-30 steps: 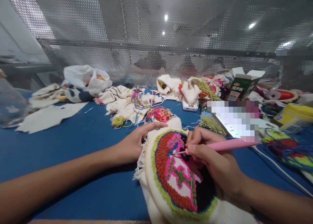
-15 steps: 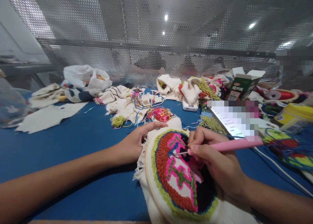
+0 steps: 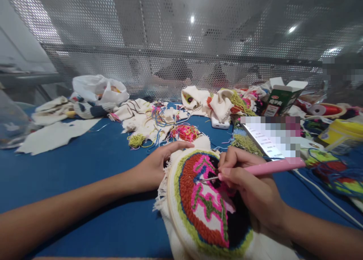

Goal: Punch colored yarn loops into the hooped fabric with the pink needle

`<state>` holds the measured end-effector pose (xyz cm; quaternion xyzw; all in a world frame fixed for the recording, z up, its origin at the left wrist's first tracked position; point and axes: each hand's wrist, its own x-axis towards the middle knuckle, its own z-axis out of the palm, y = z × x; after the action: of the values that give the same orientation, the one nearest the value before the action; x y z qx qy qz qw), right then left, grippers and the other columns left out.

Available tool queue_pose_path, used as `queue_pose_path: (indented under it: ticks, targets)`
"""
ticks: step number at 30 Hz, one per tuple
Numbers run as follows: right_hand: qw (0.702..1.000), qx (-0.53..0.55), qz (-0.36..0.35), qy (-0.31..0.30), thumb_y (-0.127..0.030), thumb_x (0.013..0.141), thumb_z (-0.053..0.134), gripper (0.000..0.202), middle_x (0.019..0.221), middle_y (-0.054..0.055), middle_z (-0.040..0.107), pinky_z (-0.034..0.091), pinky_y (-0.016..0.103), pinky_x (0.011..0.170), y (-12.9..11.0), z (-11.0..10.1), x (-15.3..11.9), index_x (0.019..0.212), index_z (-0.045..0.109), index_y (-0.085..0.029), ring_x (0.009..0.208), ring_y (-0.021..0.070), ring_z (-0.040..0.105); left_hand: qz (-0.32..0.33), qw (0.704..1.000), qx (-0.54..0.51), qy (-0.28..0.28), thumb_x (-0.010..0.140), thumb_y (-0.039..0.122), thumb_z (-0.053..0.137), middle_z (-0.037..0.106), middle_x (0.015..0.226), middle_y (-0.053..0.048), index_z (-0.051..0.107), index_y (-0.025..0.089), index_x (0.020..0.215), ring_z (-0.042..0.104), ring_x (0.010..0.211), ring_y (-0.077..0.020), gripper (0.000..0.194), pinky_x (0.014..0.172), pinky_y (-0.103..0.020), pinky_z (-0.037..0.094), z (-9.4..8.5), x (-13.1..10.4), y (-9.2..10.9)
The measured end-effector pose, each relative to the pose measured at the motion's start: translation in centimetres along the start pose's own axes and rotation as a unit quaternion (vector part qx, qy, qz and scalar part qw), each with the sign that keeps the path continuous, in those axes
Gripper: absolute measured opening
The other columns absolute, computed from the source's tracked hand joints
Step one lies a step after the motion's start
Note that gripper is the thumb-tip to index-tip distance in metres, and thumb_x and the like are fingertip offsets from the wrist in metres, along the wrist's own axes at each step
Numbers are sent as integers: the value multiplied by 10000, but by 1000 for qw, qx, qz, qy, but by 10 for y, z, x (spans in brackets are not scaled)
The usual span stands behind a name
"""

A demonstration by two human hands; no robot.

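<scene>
A round embroidery hoop, tilted on the table, has cream fabric stretched in it. Looped yarn covers much of that fabric: a rust-red field, a black field, pink and green shapes, and a yellow-green border. My left hand grips the hoop's upper left edge, one finger along the rim and the others hidden by the cloth. Between the thumb and fingers of my right hand is a pink-handled punch needle. Its metal tip is at the white patch near the blue loops.
Behind the hoop lie cloth scraps and tangled yarn. A lit phone, a green box and a yellow tub stand to the right, near a white cable. A perforated metal screen closes the back.
The needle tip has shifted very slightly to the right over the white patch. Both hands keep their holds, and the hoop stays nearly in place.
</scene>
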<state>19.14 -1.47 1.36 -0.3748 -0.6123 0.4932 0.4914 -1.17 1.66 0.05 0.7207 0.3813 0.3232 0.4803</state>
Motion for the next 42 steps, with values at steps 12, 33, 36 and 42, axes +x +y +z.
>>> queue_pose_path:
  ticks: [12,33,36,42]
  targets:
    - [997,18,64,-32,-228,732,587,214,511,-47,451,270,172,363,0,3,-1,580,442,-186,428,63,379,-1,995,15,-100,797,231,557,444,1346,-64,375,224,1301,474,1165,-211,537,973,-332,393,-14,-4,7]
    - [935,-284,-98,-186,-202,787,548,163,617,-42,510,341,184,520,-6,12,4,643,475,-176,560,67,446,-16,999,-37,-30,777,172,491,451,1343,37,389,296,1316,463,1184,-216,563,992,-319,371,-4,-19,6]
    - [953,-252,-28,-167,-192,762,565,198,588,-41,499,325,177,467,-8,12,4,601,451,-174,525,66,426,-52,992,-91,-68,742,220,528,479,1320,39,422,315,1294,470,1177,-249,570,942,-334,426,-11,-19,5]
    - [989,-90,93,-73,-269,761,573,264,512,-51,439,266,165,364,-7,12,1,563,425,-178,404,42,359,-44,998,2,47,750,373,588,443,1351,34,409,325,1299,409,1225,-264,579,994,-338,371,4,-31,6]
